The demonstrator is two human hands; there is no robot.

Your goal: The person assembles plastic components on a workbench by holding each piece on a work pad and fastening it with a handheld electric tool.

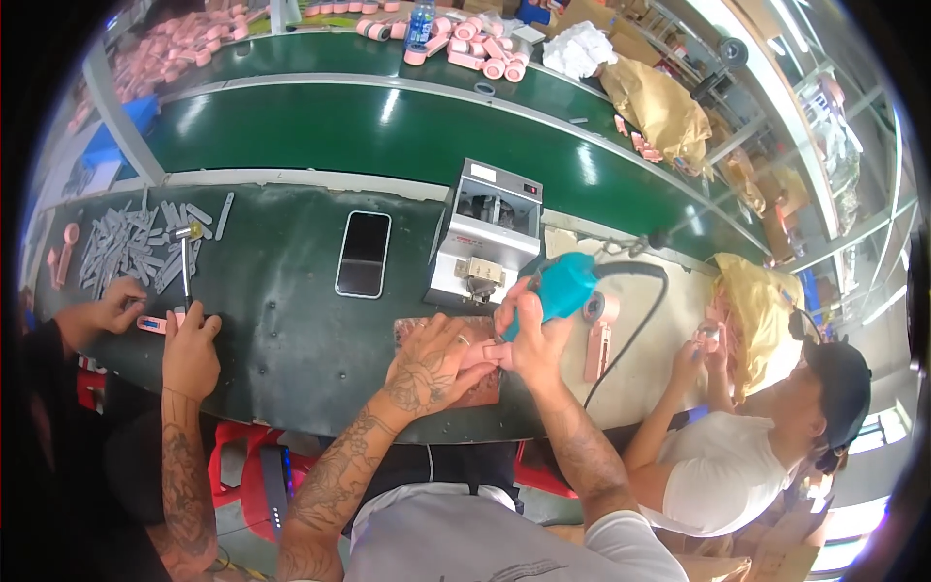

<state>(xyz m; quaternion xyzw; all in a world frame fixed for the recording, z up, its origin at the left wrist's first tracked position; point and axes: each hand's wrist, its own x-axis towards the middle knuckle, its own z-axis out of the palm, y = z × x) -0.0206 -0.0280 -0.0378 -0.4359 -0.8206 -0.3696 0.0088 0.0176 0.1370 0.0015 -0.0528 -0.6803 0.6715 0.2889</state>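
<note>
Seemingly midway, the pink piece [493, 355] lies at six o'clock from the grey machine [485, 233], clamped in the left hand [432, 364]; the right hand [533, 339] wraps a teal tool [568, 283], tip hidden. Whether the second piece [598, 351], at three o'clock, is finished is unclear.

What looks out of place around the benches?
Two personal-looking items: a phone lies on the green bench left of the grey machine, and a bottle stands among pink parts at the far side. Neither looks like a part or tool.
</note>
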